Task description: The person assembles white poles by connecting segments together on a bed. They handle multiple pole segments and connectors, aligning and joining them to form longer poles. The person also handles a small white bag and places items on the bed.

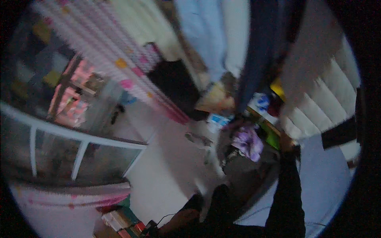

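My right arm in a dark sleeve [287,190] reaches forward. At its end my right hand [285,143] is beside a box edge [272,126] and the lower end of a white quilted garment [313,115]. Its fingers are blurred and partly hidden. A crumpled purple cloth [248,143] lies on a dark bag-like heap [248,170], left of that hand. Something bright green [272,139] sits between them. My left forearm [176,223] points down to the lower left, with a black band [150,229] at the wrist; the hand's fingers do not show.
Clothes hang along the far side, among them a light blue garment [206,35] and a navy one [256,51]. A pink patterned curtain [119,63] hangs at the left above a white-framed glass panel [83,144]. Boxes or books [119,220] stand near my left forearm.
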